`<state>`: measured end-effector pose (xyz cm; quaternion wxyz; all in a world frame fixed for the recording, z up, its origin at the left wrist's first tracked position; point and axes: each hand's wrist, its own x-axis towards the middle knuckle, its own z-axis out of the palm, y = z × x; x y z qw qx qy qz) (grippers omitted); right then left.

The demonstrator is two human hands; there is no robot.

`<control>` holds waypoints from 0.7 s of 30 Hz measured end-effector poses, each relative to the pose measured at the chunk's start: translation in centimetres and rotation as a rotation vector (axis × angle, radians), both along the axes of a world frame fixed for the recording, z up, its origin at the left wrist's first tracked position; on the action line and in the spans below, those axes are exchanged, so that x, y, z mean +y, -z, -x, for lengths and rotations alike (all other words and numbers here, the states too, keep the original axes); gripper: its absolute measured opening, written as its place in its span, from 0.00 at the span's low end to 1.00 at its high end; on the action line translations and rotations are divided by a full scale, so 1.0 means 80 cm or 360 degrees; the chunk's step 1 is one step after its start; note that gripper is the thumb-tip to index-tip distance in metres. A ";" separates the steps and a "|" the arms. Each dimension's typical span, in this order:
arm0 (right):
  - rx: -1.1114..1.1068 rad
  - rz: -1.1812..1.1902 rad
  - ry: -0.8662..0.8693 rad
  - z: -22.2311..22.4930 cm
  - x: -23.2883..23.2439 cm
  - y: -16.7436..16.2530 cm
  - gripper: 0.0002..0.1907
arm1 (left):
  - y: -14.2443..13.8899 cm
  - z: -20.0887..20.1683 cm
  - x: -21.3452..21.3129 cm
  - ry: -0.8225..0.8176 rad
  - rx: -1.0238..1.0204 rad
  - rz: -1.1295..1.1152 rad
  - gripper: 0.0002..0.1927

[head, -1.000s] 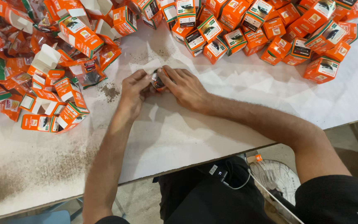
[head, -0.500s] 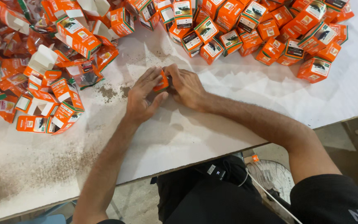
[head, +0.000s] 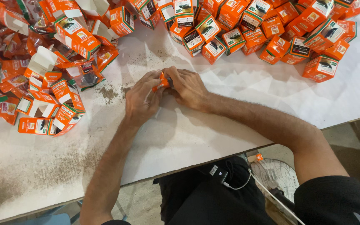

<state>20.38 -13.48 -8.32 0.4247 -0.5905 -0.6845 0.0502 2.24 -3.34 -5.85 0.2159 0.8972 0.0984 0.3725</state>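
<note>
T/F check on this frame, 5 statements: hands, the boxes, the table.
1. Both hands meet on one small orange item. True: the left hand and right hand grip it together at the table's middle.
2. The closed orange boxes are heaped at the top right. True.
3. The boxes at the left are all sealed. False: several lie open or flattened, flaps showing.
4. The white table is spotless. False: dark grit is scattered across its left part.
5. The hands are lifted high above the table. False: they sit low, at or just over its surface.
</note>
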 end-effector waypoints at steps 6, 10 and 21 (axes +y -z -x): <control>-0.0015 -0.0056 -0.0038 -0.001 -0.002 -0.004 0.29 | 0.000 -0.001 -0.003 0.0023 -0.0046 0.0224 0.06; 0.0007 -0.0045 -0.0042 -0.003 -0.001 0.001 0.27 | 0.004 0.005 -0.004 0.0070 0.0107 0.0017 0.08; -0.0883 -0.0285 0.0175 -0.033 0.040 -0.007 0.31 | 0.007 0.000 0.000 -0.0066 0.0017 0.0049 0.11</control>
